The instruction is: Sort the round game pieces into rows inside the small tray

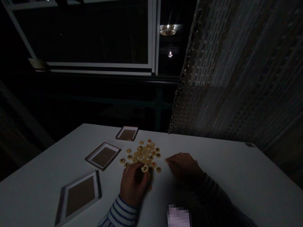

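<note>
A loose heap of round wooden Chinese chess pieces (144, 151) lies in the middle of the white table, some showing red or dark characters. At the near edge of the heap, my left hand (133, 185) is closed with a dark-marked chess piece (144, 168) pinched between thumb and fingers, its face turned up. To the right of the heap, my right hand (185, 167) is closed, its fingertips on a pale chess piece (166, 160) at the tabletop. Most of that piece is hidden by the fingers.
Three shallow rectangular trays stand on the left: a near tray (80, 195), a middle tray (104, 156) and a far tray (127, 133). The white table (227, 177) ends before a dark window (85, 34). A bead curtain (225, 70) hangs at the right.
</note>
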Demonstrator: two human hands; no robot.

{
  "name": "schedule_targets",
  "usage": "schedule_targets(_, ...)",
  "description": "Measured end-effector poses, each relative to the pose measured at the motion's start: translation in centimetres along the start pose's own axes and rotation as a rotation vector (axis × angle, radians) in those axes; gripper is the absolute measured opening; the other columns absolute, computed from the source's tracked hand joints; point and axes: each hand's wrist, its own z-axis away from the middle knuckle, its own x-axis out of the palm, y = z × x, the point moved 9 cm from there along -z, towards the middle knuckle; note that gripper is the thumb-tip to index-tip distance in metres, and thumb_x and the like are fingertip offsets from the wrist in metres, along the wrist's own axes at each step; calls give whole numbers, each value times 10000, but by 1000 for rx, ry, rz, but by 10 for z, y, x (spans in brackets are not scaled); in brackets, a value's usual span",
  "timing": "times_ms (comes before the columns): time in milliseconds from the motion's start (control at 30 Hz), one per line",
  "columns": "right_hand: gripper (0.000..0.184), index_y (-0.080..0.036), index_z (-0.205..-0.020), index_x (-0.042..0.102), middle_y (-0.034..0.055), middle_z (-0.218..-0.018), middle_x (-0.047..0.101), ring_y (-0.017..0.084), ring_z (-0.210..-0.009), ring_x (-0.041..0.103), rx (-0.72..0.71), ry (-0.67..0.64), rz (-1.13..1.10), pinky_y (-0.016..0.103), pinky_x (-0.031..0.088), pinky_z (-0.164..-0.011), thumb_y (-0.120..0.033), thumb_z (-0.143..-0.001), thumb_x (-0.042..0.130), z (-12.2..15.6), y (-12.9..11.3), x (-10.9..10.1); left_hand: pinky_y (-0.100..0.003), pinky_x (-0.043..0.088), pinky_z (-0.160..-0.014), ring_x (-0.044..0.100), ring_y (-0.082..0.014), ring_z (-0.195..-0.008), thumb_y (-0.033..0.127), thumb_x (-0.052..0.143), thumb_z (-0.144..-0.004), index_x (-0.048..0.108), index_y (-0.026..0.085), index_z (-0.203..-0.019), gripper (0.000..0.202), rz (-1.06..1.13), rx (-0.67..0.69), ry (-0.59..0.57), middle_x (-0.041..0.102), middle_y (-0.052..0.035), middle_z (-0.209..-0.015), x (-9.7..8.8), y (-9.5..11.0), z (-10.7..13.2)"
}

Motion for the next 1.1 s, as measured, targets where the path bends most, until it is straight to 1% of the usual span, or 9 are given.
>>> schedule_targets(233,180,-184,-886,623,30,-858,680,160,-811,599,22,31,15,308,394,-760,-202,-794,470,0,15,-23,-334,458,-742,554,-183,-829,238,588,-726,501,180,-966,262,74,-48,-26,600,-53,-878,21,19,-15)
schedule_targets(467,177,-179,-908,626,29,-875,681,176,-809,602,50,-11,9,319,403,-751,-212,-783,504,2,24,-25,-322,453,-730,545,-171,-801,246,578,-727,514,178,-956,247,154,-132,-77,575,-50,-859,44,32,-27)
schedule_targets(600,178,-182,-912,625,26,-883,680,172,-814,599,51,-15,-1,311,396,-757,-217,-791,499,3,27,-26,-321,456,-732,549,-170,-799,251,573,-730,513,176,-956,246,192,-182,-68,575,-53,-862,61,34,-24)
schedule_targets(667,175,-186,-909,626,27,-888,679,168,-818,597,61,-14,0,305,392,-760,-224,-794,499,4,30,-26,-320,461,-727,555,-172,-806,249,564,-736,515,177,-947,228,213,-181,-93,583,-58,-874,73,36,-19)
schedule_targets(733,179,-192,-915,628,28,-895,678,166,-823,595,70,-29,8,301,389,-764,-232,-797,499,4,32,-26,-322,467,-699,562,-175,-774,239,562,-730,519,175,-935,219,214,-169,-118,594,-54,-839,84,37,-12)
schedule_targets(833,194,-194,-926,630,34,-890,678,159,-821,594,82,-71,37,292,390,-763,-243,-809,483,3,35,-24,-344,471,-698,570,-189,-773,231,571,-713,529,167,-914,216,203,-143,-140,609,-59,-815,94,39,-4)
schedule_targets(900,204,-192,-932,629,38,-900,676,160,-831,593,94,-122,57,289,391,-757,-251,-813,474,2,37,-20,-351,474,-700,575,-192,-777,229,570,-710,529,162,-913,217,200,-149,-149,616,-64,-820,97,37,0)
schedule_targets(1000,205,-198,-919,633,36,-904,675,163,-838,592,123,-224,92,284,391,-741,-255,-817,465,-1,40,-12,-340,482,-690,579,-177,-753,232,567,-712,524,160,-908,213,231,-187,-169,616,-57,-808,100,33,4)
schedule_targets(1100,199,-195,-868,640,40,-867,675,158,-797,592,121,-315,129,266,388,-706,-259,-821,458,-1,39,-3,-312,487,-672,579,-158,-733,238,562,-718,522,167,-896,196,275,-237,-193,609,-43,-802,102,29,6)
